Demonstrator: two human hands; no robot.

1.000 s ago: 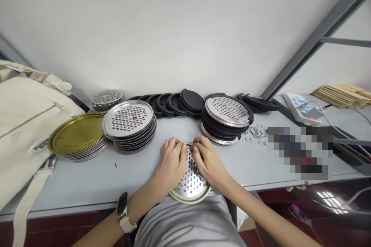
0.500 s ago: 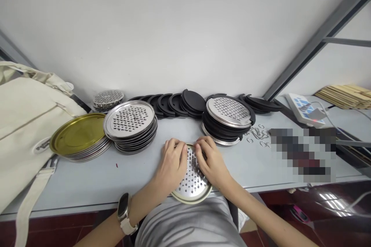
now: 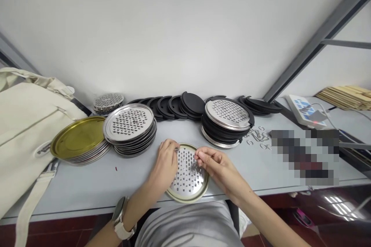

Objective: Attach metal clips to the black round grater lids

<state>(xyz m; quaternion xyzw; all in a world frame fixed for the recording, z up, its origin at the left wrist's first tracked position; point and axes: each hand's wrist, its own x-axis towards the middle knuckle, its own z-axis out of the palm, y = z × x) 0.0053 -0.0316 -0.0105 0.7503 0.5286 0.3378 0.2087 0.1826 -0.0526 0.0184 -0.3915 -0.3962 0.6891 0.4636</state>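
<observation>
A round grater plate with a pale gold rim lies at the table's front edge, close to my body. My left hand is closed at its left rim, fingers bent over the edge. A small grey glint shows by its fingertips, too small to name. Above the plate's right side, my right hand is pinched, thumb against fingers; whatever is in the pinch cannot be made out. Several metal rings lie loose beyond my right hand. A stack of graters on black holders stands behind it.
To the left are a stack of grater plates and gold lids beside a cream bag. Black round holders line the wall. Toward the right stand a white box and wooden boards.
My hands have moved apart from the plate's middle. The left has shifted left to the rim; the right has turned and lifted into a pinch. The plate has slid slightly left.
</observation>
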